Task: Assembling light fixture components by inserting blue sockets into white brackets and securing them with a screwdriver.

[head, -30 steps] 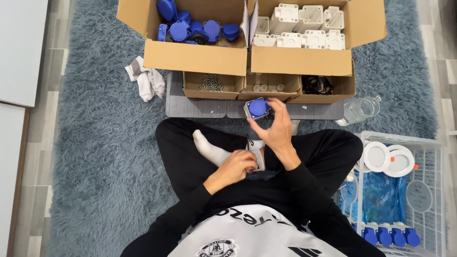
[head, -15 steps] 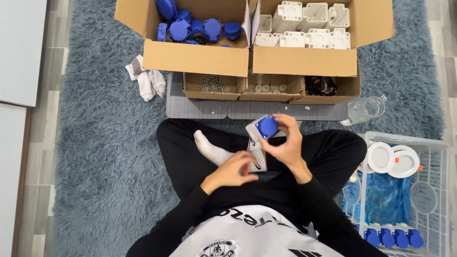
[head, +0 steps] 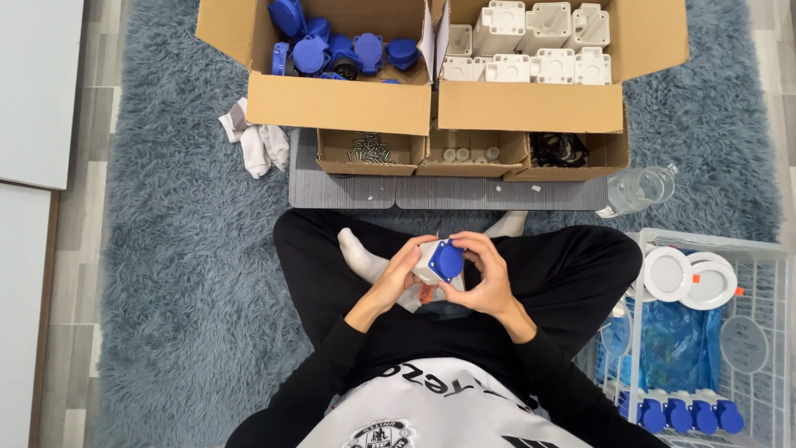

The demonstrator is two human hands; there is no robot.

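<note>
- Blue-capped white socket housing (head: 439, 262) sits above the lap, gripped between both hands: left hand (head: 396, 278) curled around its left side, right hand (head: 485, 278) wrapped over the right.
- Rigid moulded plastic, likely light and smooth; best held by the flat white sides, not the hinged cap.
- Beyond the knees, small trays hold screws (head: 369, 149).
- Farthest, cardboard boxes hold blue caps (head: 332, 51) and white housings (head: 531, 41).

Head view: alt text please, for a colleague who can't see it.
Seated cross-legged on a shaggy grey-blue rug, a person's left hand and right hand grip a white plastic socket housing with a round blue cap; cardboard boxes of blue caps and white housings stand ahead.
</note>
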